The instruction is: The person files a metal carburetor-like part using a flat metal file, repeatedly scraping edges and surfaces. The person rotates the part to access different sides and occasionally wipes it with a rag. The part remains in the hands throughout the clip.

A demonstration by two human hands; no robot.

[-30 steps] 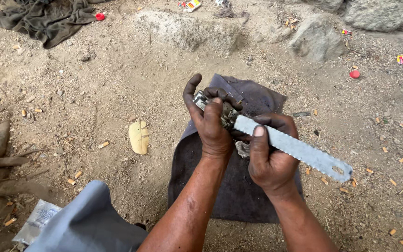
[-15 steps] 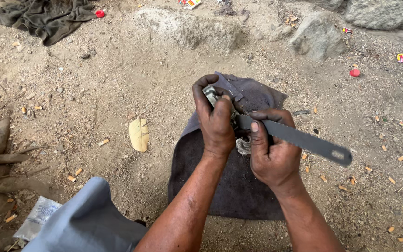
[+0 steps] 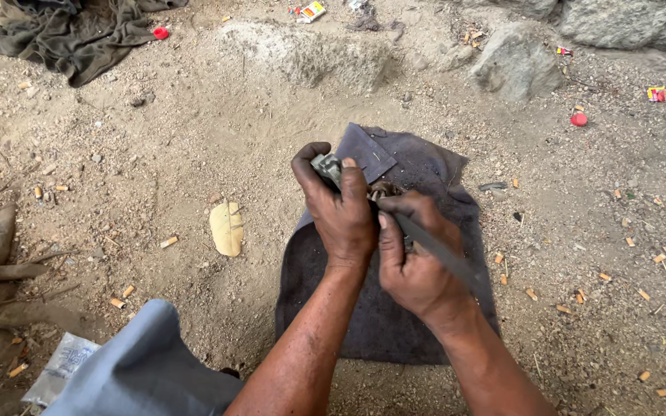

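Hands meet over a dark grey cloth [image 3: 383, 323] spread on sandy ground [image 3: 194, 154]. The left hand [image 3: 341, 212] is closed around a small greyish metal part [image 3: 325, 166], whose top corner shows above the thumb and fingers. The right hand [image 3: 418, 266] is closed around a long flat metal bar [image 3: 441, 250], which runs from the metal part down and to the right, seen edge-on and dark. Both things are held just above the upper half of the cloth, close together; whether they touch cannot be told.

A yellow dry leaf [image 3: 227, 228] lies on the sand left of the cloth. A dark green garment [image 3: 79, 35] sits at the upper left, a grey rock [image 3: 514, 65] at the upper right, with a red bottle cap [image 3: 578, 119] beside it. Pale blue fabric [image 3: 140, 370] fills the lower left.
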